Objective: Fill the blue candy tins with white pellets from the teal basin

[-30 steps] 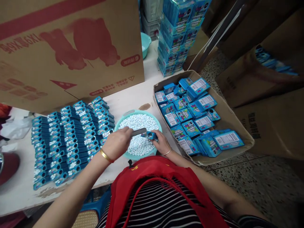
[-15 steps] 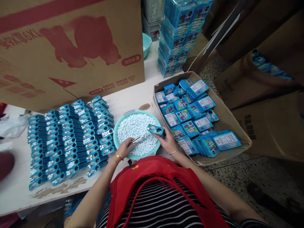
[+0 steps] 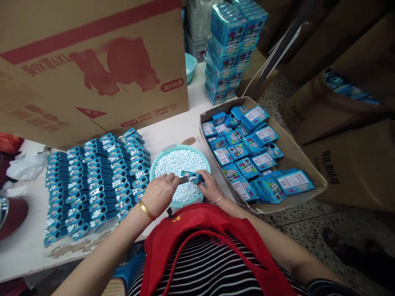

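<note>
Over a light-green basin (image 3: 206, 161) filled with small white candies (image 3: 173, 161), both my hands meet. My left hand (image 3: 160, 192) is closed around the handle of a small metal scoop (image 3: 184, 179). White pieces show at the scoop's end, against the holed face of a small blue candy box (image 3: 200, 179). That box is gripped by my right hand (image 3: 211, 187), tilted above the basin's right side. Left of the basin stand several rows of similar blue boxes (image 3: 101, 181) with round holes in their upward faces; white candies lie on many of them.
An open cardboard carton (image 3: 299, 164) of blue boxes stands on the right. Behind rise a stack of wrapped blue packs (image 3: 224, 61) and a large printed carton (image 3: 129, 24). A red container (image 3: 14, 216) sits at the table's left edge.
My left hand has lifted the scoop from the candies and brought it right to the box. My right hand has drawn the box slightly left and down. The view has shifted a little.
</note>
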A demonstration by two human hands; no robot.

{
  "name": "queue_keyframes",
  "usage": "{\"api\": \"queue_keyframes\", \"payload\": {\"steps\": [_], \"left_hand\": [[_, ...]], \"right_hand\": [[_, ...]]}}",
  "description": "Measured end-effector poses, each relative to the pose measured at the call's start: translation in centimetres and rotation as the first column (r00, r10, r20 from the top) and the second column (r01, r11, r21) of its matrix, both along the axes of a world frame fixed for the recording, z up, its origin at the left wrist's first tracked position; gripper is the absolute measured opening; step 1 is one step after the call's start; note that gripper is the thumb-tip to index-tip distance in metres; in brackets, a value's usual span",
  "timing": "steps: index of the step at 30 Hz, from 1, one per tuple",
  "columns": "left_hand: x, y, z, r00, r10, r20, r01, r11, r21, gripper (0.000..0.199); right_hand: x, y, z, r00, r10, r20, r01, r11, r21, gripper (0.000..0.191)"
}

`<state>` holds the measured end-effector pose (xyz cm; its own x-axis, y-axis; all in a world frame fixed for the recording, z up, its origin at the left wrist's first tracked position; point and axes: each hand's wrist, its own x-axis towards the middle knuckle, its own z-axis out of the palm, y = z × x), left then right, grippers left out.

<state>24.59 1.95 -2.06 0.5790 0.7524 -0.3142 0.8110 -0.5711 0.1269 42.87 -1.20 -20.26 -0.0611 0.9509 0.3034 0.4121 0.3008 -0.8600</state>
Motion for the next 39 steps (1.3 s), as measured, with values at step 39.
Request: {"api": "queue_keyframes", "payload": {"steps": [39], "left_hand": [[-17.0, -9.8, -6.5, 0.858, 0.315, 0.405, -0.352, 0.936, 0.018, 0.031]], "right_hand": [[-4.8, -7.0, 2.9, 0.994, 0.001, -0.112, -0.009, 0.997, -0.072, 0.041]]}}
